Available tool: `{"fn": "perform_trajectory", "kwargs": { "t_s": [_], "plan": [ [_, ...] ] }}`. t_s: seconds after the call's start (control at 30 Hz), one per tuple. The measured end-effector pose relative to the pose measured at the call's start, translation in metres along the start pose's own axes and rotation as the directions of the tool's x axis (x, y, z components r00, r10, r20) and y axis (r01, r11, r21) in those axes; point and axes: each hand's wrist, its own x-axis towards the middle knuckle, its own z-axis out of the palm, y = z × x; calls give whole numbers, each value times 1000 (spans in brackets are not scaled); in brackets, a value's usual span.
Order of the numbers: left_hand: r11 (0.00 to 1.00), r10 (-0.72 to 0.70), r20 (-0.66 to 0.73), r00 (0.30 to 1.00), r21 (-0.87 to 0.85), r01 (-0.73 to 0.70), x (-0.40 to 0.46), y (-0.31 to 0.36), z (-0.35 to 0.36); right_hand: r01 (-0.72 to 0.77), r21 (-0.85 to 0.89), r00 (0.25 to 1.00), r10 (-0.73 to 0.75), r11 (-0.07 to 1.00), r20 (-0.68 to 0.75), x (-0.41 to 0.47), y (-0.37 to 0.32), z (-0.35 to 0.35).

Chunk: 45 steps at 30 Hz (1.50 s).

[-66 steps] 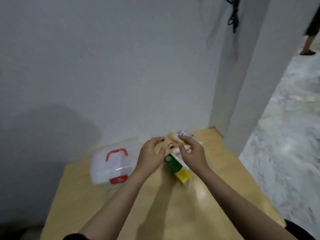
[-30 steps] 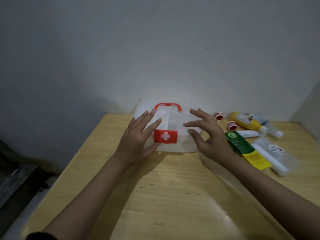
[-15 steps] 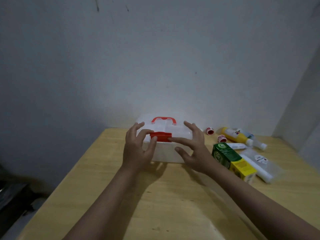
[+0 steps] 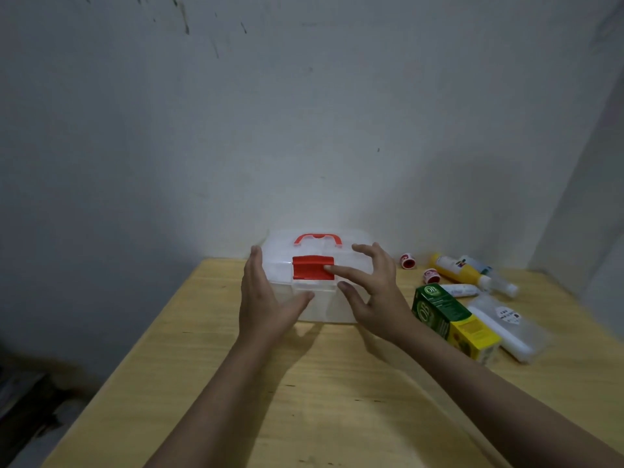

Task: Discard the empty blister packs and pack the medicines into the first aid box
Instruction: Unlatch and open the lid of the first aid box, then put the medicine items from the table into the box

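A clear plastic first aid box (image 4: 280,261) with a red handle (image 4: 317,238) and a red latch (image 4: 309,267) stands against the wall on the wooden table (image 4: 304,400); its lid is down. My left hand (image 4: 266,305) rests flat against the box's left front, thumb under the latch. My right hand (image 4: 374,292) has spread fingers, its index fingertip touching the latch's right end. To the right lie a green and yellow medicine carton (image 4: 452,319), a yellow bottle (image 4: 456,270), a white tube (image 4: 461,290) and a clear packet (image 4: 506,325).
Two small red-capped pots (image 4: 408,261) (image 4: 431,275) lie behind the carton, and a clear bottle (image 4: 496,282) lies beside the yellow one. The grey wall rises right behind the box. The table's left edge drops to a dark floor (image 4: 33,400).
Both hands went from the medicines to the box. The red latch, first hanging down with its white cross showing, is now flipped up. My left hand slid to the box's left side.
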Motion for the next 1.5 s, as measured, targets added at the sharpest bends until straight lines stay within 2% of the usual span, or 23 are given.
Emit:
{"fn": "perform_trajectory", "kwargs": {
  "t_s": [0.2,0.37,0.5,0.63,0.73,0.93,1.13,1.3,1.4,1.5],
  "plan": [
    [998,-34,-44,998,-62,32,2,10,3,46,-27,995,-48,999,-90,12,-4,-6],
    [977,-160,17,987,-143,161,3,14,8,23,37,985,-16,999,-175,46,-4,-23],
    [980,-161,3,987,-116,160,5,14,13,-51,126,958,84,991,-273,89,-1,-37],
    [981,-164,7,986,-104,164,7,14,14,-119,218,897,199,969,-394,129,6,-43],
    [980,-171,3,985,-101,170,8,13,15,-185,266,885,279,946,-374,142,14,-40],
    [974,-186,7,982,-132,186,7,11,16,-179,172,922,226,969,-313,141,22,-39],
    [966,-194,16,981,-172,194,5,13,14,-137,77,964,151,988,-220,103,17,-63],
    [962,-206,2,979,-183,203,5,13,14,-219,-47,970,212,975,-119,9,24,-93],
    [961,-215,1,977,-177,212,5,15,13,-234,-190,967,208,953,-147,-58,35,-106],
    [962,-217,-8,976,-171,213,5,16,13,-320,-216,939,277,923,-206,-105,47,-108]
  ]
}}
